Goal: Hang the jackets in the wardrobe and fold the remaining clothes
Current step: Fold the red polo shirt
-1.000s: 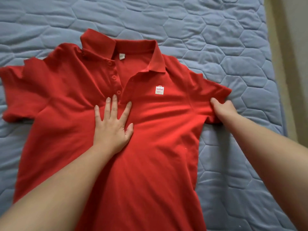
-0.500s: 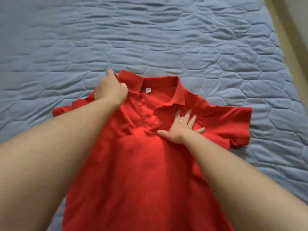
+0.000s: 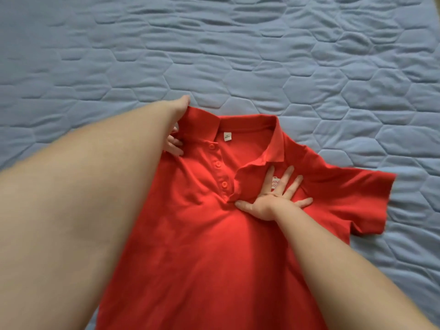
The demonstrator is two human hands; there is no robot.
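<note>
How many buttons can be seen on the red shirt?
3, in a row down the shirt front: top button, middle button, bottom button. Another may be hidden lower down.

A blue quilted bed cover (image 3: pixel 238 55), stitched in hexagons and rippled toward 12 o'clock, fills the view. Directly on it lies a red polo shirt (image 3: pixel 190 246), front up, with its collar toward 12 o'clock and its body running out of frame at 6 o'clock. Its one visible short sleeve (image 3: pixel 357 198) spreads flat on the cover toward 3 o'clock
</note>
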